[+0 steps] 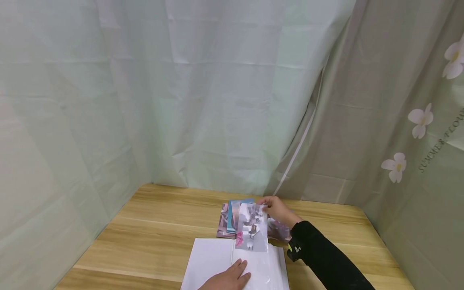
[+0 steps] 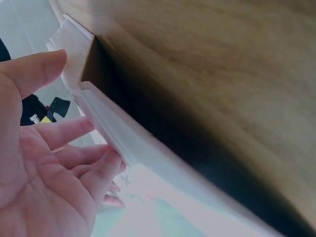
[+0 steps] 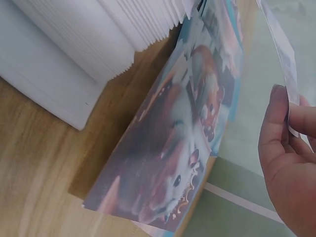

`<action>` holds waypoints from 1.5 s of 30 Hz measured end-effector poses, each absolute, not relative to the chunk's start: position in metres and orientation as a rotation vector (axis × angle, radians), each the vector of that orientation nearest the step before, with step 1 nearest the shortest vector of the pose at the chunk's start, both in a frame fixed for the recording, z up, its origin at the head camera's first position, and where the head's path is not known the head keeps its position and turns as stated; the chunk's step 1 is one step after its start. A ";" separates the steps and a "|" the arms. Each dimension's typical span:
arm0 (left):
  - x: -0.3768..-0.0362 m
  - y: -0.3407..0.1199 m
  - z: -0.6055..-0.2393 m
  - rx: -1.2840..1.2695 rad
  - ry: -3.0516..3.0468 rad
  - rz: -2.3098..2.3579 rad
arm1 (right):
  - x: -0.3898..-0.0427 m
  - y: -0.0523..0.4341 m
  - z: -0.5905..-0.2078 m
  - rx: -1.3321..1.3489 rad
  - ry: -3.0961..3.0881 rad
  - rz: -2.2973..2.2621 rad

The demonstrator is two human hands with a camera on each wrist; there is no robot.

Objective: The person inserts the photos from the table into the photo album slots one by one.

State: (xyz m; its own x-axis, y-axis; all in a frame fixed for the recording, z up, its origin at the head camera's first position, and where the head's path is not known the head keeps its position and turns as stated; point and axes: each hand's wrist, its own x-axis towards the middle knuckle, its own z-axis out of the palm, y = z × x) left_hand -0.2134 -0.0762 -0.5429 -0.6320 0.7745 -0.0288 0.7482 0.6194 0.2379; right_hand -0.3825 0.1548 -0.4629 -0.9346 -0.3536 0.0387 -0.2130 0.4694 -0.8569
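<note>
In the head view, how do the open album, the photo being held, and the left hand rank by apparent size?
1. open album, largest.
2. held photo, pinched by the right hand.
3. left hand; it looks close to the photo, partly cropped, so this is unsure.

A light wooden table [image 1: 152, 229] carries an open white album [image 1: 212, 257] at its near edge, and just beyond the album, touching its far edge, lies a fanned pile of colourful photo prints [image 1: 228, 219].
</note>
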 end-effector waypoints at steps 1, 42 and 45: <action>-0.211 -0.076 -0.537 1.291 2.722 0.295 | -0.382 0.155 -0.464 -0.483 2.560 -1.466; -0.193 -0.077 -0.510 1.430 2.868 0.259 | -0.344 0.157 -0.498 -0.489 2.310 -1.459; -0.193 -0.076 -0.508 1.381 2.848 0.257 | -0.342 0.157 -0.497 -0.485 2.326 -1.453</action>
